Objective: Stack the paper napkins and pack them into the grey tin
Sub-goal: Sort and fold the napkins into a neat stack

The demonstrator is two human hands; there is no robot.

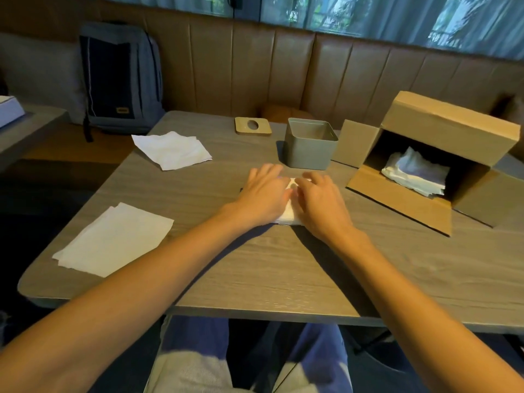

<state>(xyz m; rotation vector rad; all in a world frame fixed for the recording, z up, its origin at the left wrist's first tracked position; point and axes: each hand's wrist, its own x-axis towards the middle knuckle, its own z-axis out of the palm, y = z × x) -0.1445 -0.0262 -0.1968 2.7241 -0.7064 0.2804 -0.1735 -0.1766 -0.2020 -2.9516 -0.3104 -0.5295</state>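
At the middle of the tabletop (283, 265), the left hand (265, 194) and the right hand (320, 201) lie palm-down, side by side, on a small stack of white paper napkins (289, 215). The fingers reach forward, loosely spread, and press the paper flat rather than curling round it. Only a narrow strip of the stack shows between and below the two hands.

Just beyond the fingertips stands the grey tin (309, 148), upright with its top open. Its wooden lid (253, 125), pierced by an oval hole, lies flat on the tabletop behind and to the left of the tin, apart from it.

To the right a cardboard box (450, 129) rests on its side with its flaps spread and its opening turned toward the person. A loose pile of napkins (416, 174) sits inside. One flap stands close beside the tin; whether they touch cannot be told.

On the left lie two more lots of napkins — a slightly rumpled sheaf (171, 150) toward the far side and a flat one (113, 239) near the front edge, well apart. A grey backpack (122, 80) leans on the brown bench seat (241, 66) beyond.
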